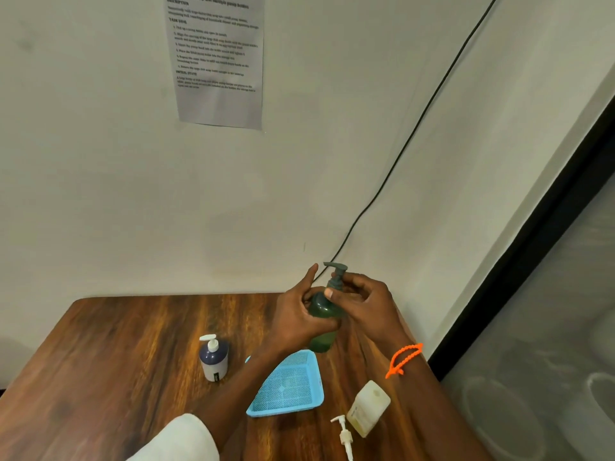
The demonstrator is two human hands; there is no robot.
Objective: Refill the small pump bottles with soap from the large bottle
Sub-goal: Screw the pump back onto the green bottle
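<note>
I hold a green translucent pump bottle (323, 327) above the table's far right part. My left hand (296, 314) wraps its body. My right hand (362, 301) pinches the dark grey pump head (336, 277) at the collar. A dark blue and white pump bottle (213, 359) stands upright to the left. An open pale yellowish bottle (367, 407) stands near the right front, and its loose white pump (344, 435) lies on the table beside it.
A light blue mesh basket (288, 385) sits on the wooden table (116, 377) below my hands. A printed sheet (218, 58) hangs on the wall. A black cable (416, 128) runs down the wall behind the bottle. An orange band (402, 359) circles my right wrist.
</note>
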